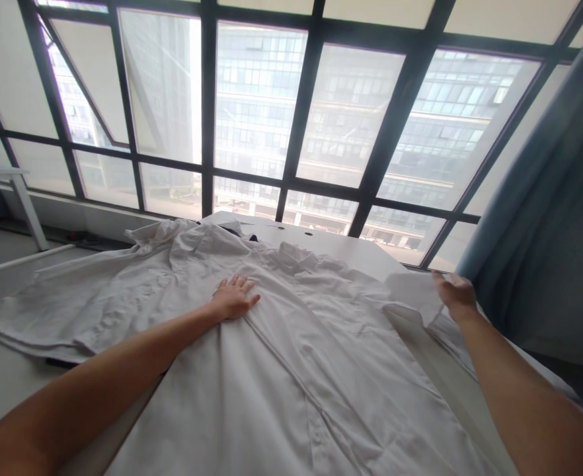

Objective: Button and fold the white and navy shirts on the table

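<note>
A white button-front shirt lies spread over a white table, its collar end away from me. My left hand rests flat on the shirt's upper front, fingers spread. At the right, my right hand is closed on the shirt's sleeve, which is lifted off the table and stretched out sideways. More white cloth, wrinkled and gathered, lies to the left of my left hand.
The white table shows beyond the collar, with dark round holes in its top. Tall dark-framed windows stand behind it. A blue-grey curtain hangs at the right. Another white table stands at the far left.
</note>
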The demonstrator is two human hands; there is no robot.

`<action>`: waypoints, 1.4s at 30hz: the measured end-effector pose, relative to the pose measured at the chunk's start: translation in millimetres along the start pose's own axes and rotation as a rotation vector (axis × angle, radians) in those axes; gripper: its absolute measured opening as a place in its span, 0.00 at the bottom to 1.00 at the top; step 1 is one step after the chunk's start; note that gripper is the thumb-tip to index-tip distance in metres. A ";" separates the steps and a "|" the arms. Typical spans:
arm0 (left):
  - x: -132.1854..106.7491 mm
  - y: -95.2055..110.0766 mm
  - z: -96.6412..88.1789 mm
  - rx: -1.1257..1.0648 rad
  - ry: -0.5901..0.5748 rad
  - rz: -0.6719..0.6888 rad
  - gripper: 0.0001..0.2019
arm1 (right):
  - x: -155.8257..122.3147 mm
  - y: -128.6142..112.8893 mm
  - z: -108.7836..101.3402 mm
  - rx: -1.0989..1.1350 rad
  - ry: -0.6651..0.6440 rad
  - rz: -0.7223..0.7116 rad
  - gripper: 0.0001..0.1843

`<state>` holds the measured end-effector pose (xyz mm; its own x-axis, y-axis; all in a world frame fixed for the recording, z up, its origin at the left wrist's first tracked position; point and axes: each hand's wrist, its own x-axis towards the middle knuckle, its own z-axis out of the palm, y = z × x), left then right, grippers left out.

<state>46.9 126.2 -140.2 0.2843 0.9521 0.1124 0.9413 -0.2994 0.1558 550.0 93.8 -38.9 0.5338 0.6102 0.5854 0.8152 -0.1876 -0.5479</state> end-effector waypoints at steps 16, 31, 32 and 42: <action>-61.9 -26.2 -64.0 -1.069 -0.442 0.083 0.50 | -270.2 -151.3 -69.7 0.267 -1.087 -1.247 0.18; -82.5 40.8 -18.1 -0.674 -0.066 0.193 0.42 | -231.1 -95.5 -1.8 0.208 -0.857 -0.936 0.19; -81.3 41.5 -18.9 -0.754 -0.087 0.190 0.41 | -232.1 -95.9 -0.8 0.205 -0.844 -0.928 0.19; -91.4 20.9 -79.8 -1.235 -0.011 0.346 0.24 | -227.5 -98.7 5.7 0.091 -0.690 -0.805 0.16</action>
<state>26.1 27.9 -68.9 0.4864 0.8123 0.3218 0.0276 -0.3825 0.9236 346.8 -22.1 -121.4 -0.4214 0.8385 0.3454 0.8363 0.5066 -0.2097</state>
